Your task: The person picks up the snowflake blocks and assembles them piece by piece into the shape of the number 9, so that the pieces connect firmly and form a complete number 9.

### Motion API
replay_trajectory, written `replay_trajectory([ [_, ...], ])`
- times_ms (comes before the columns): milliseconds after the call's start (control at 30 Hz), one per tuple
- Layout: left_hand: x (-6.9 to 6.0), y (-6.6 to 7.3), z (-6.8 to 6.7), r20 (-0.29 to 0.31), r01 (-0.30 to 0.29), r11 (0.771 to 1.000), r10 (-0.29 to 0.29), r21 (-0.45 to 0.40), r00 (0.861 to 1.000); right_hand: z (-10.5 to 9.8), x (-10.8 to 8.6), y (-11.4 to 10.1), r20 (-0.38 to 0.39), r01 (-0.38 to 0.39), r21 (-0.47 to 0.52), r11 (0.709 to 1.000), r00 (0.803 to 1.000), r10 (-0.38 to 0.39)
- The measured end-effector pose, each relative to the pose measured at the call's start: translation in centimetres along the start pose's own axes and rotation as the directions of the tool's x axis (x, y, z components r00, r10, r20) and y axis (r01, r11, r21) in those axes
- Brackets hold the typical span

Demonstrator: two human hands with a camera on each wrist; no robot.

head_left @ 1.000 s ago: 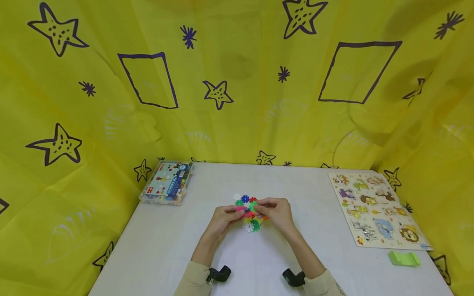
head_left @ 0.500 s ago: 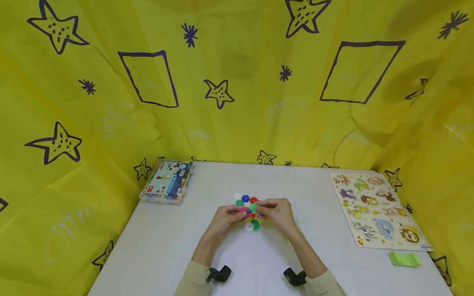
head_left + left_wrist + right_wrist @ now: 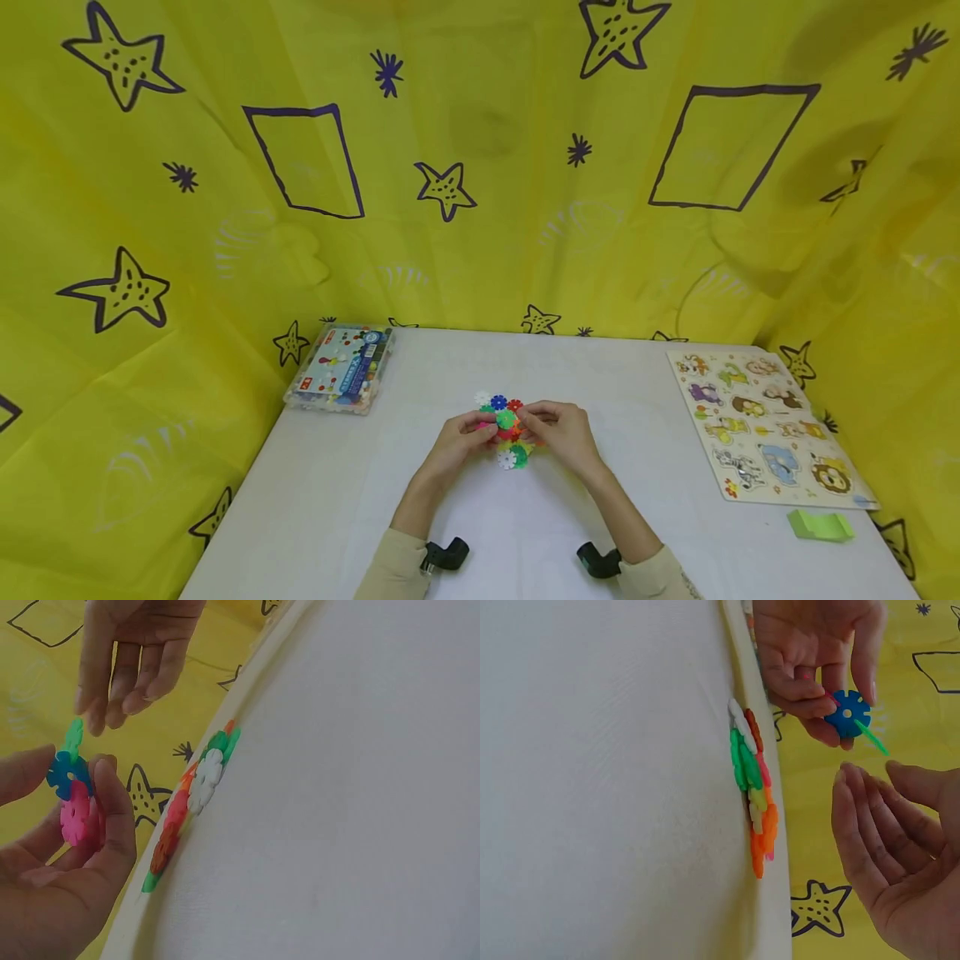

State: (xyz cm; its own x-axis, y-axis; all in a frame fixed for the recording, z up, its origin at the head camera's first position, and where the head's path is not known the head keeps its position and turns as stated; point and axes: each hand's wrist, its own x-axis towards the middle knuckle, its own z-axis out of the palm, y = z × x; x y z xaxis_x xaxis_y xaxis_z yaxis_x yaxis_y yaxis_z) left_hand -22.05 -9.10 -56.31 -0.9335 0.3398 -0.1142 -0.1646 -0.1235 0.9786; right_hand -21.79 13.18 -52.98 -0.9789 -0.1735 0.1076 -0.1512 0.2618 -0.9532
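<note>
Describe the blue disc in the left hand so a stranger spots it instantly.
Find the white table, then the left hand over it, gripping a short chain of discs. The blue disc, linking the pink disc to the light green disc, is the chain's only blue piece.

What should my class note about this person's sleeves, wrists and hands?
The left sleeve and right sleeve are beige and end on the forearms. A black, bent device sits beside the left one, a similar black unit beside the right; no cable shows. The left hand and right hand are bare, without visible gloves or rings.
</note>
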Motion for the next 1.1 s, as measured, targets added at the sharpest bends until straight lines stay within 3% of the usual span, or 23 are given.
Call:
replay_trajectory([
  [67, 0.1, 0.0, -0.1, -0.004, 0.01, 1.0, -0.01, 0.001, 1.0, 0.1, -0.1, 0.1, 0.018, 0.036, -0.141, 0.989, 0.999, -0.034],
  [133, 0.1, 0.0, -0.2, 0.01, 0.015, 1.0, -0.015, -0.013, 1.0, 0.3, -0.2, 0.4, 0.054, 0.064, -0.274, 0.96, 0.997, -0.051],
  [233, 0.1, -0.1, -0.1, 0.035, 0.013, 0.998, -0.011, -0.055, 0.999, 0.7, -0.4, 0.6, 0.121, 0.078, -0.382, 0.921, 0.992, -0.034],
  [467, 0.1, 0.1, 0.2, 0.037, 0.031, 0.993, -0.027, -0.117, 0.999, 0.8, -0.6, 1.0, 0.241, 0.141, -0.477, 0.868, 0.97, -0.025],
  [633, 0.1, 0.2, 0.2, 0.04, 0.029, 0.992, -0.024, -0.127, 0.999, 0.8, -0.5, 1.3, 0.248, 0.174, -0.504, 0.846, 0.967, -0.052],
  [1100, -0.1, 0.4, 0.5, 0.015, 0.035, 0.971, -0.033, -0.238, 0.999, 0.3, -0.4, 1.1, 0.145, 0.086, -0.422, 0.903, 0.989, -0.026],
])
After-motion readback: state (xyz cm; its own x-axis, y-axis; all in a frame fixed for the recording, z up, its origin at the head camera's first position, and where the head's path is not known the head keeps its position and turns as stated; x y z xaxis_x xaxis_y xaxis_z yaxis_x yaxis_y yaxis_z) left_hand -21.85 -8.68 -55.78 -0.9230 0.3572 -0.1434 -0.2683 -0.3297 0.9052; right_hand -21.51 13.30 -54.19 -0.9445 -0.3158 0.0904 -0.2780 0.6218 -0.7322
